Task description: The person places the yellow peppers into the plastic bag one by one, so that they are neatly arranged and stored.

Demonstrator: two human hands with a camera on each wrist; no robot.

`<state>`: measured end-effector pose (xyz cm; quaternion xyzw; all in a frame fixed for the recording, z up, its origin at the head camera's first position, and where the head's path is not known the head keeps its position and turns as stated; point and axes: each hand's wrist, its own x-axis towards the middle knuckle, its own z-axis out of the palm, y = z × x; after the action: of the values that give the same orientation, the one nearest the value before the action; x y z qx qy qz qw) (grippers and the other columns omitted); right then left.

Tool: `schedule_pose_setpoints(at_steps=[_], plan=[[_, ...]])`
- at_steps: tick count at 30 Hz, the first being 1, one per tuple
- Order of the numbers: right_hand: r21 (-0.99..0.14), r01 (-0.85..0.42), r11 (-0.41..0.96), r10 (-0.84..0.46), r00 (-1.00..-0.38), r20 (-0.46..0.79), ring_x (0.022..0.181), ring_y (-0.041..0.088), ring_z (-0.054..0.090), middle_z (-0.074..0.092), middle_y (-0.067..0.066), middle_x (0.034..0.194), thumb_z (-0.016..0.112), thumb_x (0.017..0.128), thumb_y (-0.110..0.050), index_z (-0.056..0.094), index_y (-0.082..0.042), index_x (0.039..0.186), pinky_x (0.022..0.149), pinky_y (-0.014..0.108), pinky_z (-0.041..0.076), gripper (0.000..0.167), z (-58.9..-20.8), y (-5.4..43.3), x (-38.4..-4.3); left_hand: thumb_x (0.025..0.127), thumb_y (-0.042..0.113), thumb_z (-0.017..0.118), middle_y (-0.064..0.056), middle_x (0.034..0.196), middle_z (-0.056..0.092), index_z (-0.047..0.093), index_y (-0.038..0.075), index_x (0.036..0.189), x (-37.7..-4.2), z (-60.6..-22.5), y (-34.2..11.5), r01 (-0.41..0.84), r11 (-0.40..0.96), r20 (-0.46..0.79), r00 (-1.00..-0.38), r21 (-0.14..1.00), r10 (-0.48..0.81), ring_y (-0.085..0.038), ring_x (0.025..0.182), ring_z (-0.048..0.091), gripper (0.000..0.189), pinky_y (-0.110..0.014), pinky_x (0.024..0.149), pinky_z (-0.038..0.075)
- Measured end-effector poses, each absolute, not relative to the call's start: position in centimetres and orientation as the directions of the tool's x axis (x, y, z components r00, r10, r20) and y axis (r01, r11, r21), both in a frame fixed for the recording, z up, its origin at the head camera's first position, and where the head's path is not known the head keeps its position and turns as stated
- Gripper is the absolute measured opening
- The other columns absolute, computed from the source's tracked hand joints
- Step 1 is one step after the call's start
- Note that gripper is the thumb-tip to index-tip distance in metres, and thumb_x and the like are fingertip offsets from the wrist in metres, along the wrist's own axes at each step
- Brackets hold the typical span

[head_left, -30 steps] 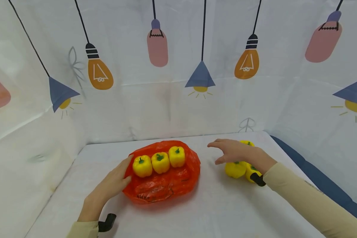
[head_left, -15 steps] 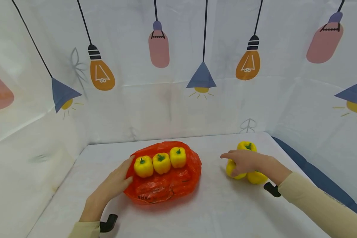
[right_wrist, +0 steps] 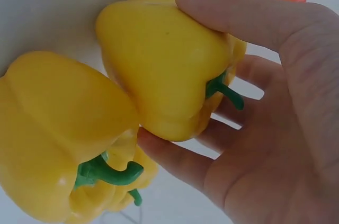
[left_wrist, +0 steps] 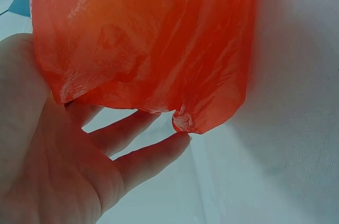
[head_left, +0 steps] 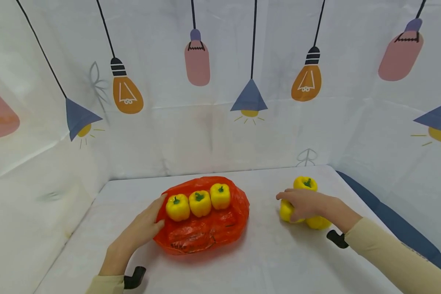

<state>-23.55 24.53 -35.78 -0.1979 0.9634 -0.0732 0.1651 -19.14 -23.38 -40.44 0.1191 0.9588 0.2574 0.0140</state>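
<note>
Three yellow bell peppers point(head_left: 200, 203) sit in a row on a red plastic bag point(head_left: 220, 226) at the centre-left of the table. My left hand point(head_left: 141, 226) is at the bag's left side, fingers spread and fairly straight against its edge; the film hides some fingertips in the left wrist view. On the right, my right hand point(head_left: 310, 204) grips another yellow bell pepper point(right_wrist: 164, 60), thumb over its side and fingers curled around the opposite side. Two more yellow bell peppers are close by: one behind the hand point(head_left: 305, 183), the other partly hidden beneath it point(head_left: 318, 223).
A white cloth covers the table point(head_left: 264, 261). White sheeting printed with hanging lamps point(head_left: 206, 134) rises behind and at both sides. A dark blue padded edge point(head_left: 389, 216) runs along the table's right side.
My right hand has moved right and down from above the peppers on the right, and its thumb and fingers have closed around one. The left hand and bag stay put.
</note>
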Motion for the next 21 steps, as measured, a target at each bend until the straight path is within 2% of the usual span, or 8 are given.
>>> schedule_pose_setpoints(at_steps=[7,16,21], plan=[[-0.25,-0.42,0.872,-0.471,-0.86,-0.198,0.113,0.019,0.055,0.06,-0.002,0.131,0.076,0.08,-0.017,0.052,-0.019,0.138,0.102,0.051,0.05,0.062,-35.5,23.2,-24.3,0.096,0.012,0.054,-0.017,0.164,0.024,0.015,0.011,0.16,-19.2,-40.6,-23.4,0.219,0.834,0.037,-0.972,0.507,0.232,-0.042,0.148,0.029,0.074,-0.064,0.115,0.031],[-0.23,-0.553,0.801,-0.579,-0.813,-0.061,0.101,0.015,0.054,0.057,-0.004,0.117,0.075,0.079,-0.016,0.058,-0.019,0.133,0.088,0.035,0.053,0.057,-34.8,21.0,-25.1,0.096,0.012,0.054,-0.017,0.164,0.024,0.015,0.012,0.16,-19.1,-40.6,-23.4,0.219,0.836,0.042,-0.972,0.503,0.23,-0.041,0.148,0.029,0.075,-0.064,0.116,0.031],[-0.233,-0.584,0.778,-0.6,-0.8,0.004,0.1,0.013,0.053,0.056,-0.005,0.116,0.076,0.079,-0.017,0.056,-0.018,0.135,0.085,0.031,0.053,0.06,-34.4,19.3,-25.4,0.096,0.012,0.054,-0.018,0.163,0.026,0.015,0.011,0.16,-19.0,-40.5,-23.3,0.223,0.837,0.047,-0.972,0.499,0.23,-0.042,0.148,0.03,0.075,-0.064,0.116,0.031]])
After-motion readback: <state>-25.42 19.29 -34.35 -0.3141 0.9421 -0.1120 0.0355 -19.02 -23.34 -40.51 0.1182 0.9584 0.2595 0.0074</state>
